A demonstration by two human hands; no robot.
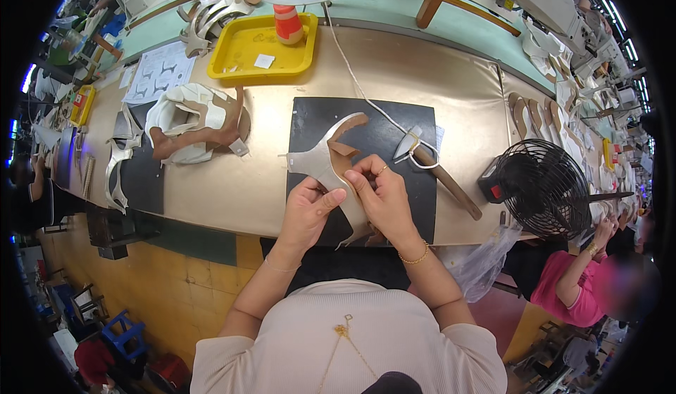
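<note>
Both hands are meeting over a black mat [394, 147] lying on the tan padded surface [436, 77]. Left hand [306, 211] is pinching a curved, pale shoe piece [325, 160] with its fingers closed on the lower edge, while the right hand [384, 193] is gripping the same piece beside it, fingers curled tight. This thin, leather-like piece is showing a brown underside. A wooden-handled hammer [440, 172] is resting just right of it. Farther back, a yellow plastic tray [243, 56] is holding an orange-and-white striped cone [287, 24]. A black wire-caged fan [542, 186] is standing at the right edge.
</note>
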